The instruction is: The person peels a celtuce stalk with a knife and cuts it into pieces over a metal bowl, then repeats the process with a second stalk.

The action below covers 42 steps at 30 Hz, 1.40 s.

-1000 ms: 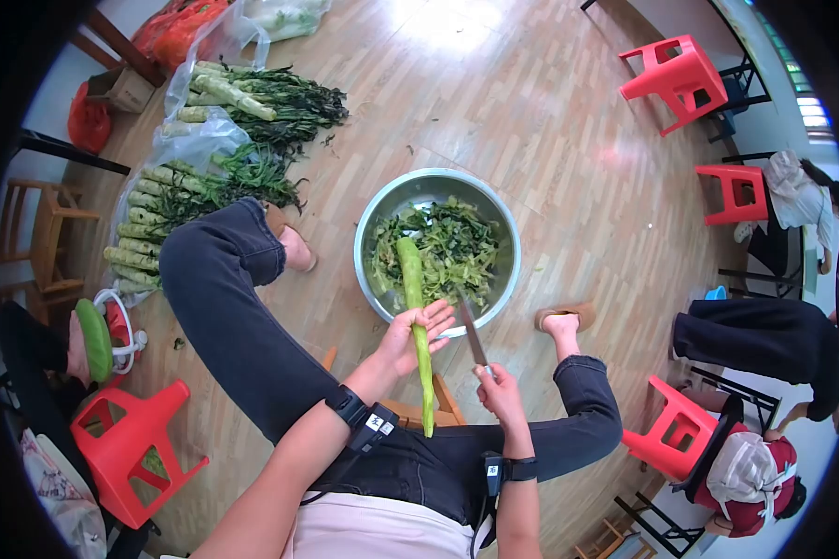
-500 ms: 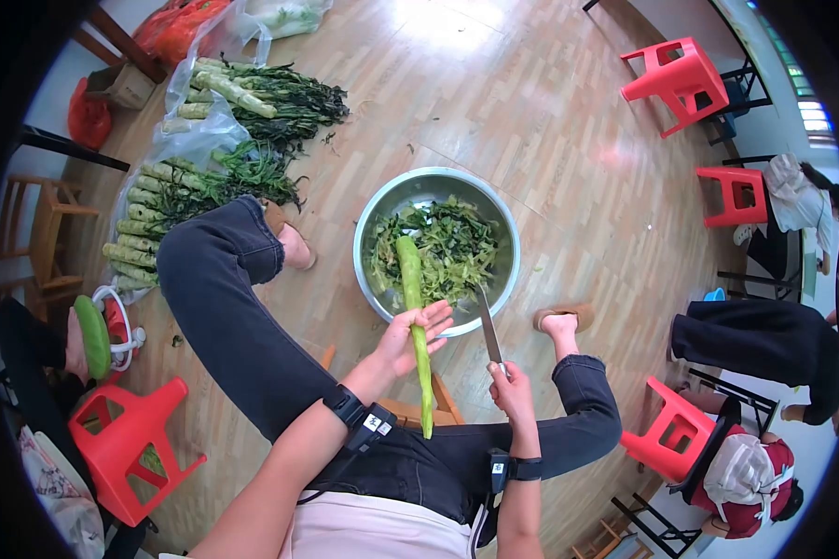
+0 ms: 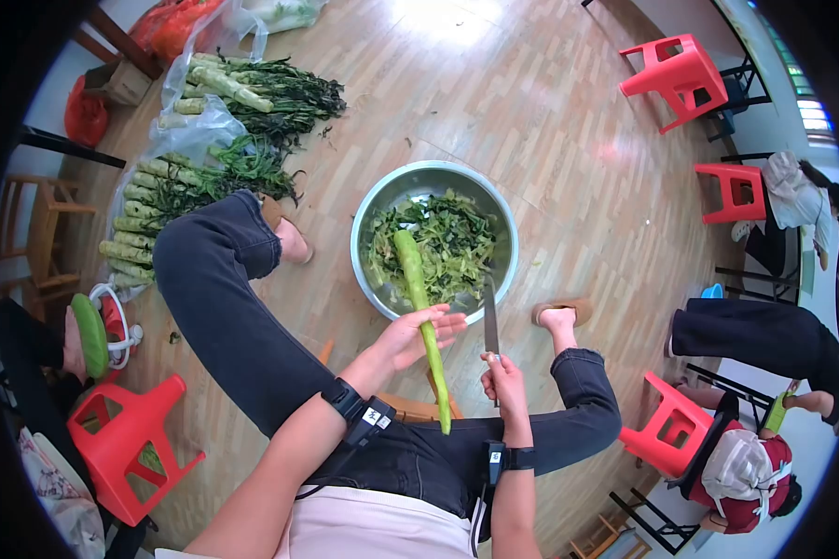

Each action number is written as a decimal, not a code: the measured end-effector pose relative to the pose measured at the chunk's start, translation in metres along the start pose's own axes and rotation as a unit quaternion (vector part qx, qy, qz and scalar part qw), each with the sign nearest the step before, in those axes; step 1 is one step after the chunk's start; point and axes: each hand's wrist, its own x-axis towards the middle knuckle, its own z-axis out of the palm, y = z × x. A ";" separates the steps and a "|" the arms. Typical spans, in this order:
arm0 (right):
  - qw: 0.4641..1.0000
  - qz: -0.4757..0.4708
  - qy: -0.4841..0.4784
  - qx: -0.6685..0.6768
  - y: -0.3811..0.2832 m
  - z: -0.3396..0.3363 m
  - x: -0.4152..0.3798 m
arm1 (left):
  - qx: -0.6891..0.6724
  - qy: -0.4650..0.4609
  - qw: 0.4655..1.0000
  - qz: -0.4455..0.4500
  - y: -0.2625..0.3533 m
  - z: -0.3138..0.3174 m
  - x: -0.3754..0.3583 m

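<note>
Fingers of the left hand (image 3: 410, 337) are curling around the long green stem (image 3: 422, 317), holding it near the middle, with its top end over the metal bowl (image 3: 375, 200) of green scraps. The right hand (image 3: 503, 377) is gripping a knife (image 3: 490, 321), blade pointing up beside the stem. The stem looks stiff, light, and maybe wet and slippery, so holding the middle seems best.

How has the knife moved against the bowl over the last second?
Yes. The knife in the right hand has swung upright and shifted right; its tip now lies over the near right rim of the metal bowl instead of slanting in towards the peeled stem.
</note>
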 end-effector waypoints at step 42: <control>0.905 -0.351 -0.035 -0.239 -0.084 0.055 -0.050 | 0.385 0.033 0.922 0.027 0.058 0.050 -0.074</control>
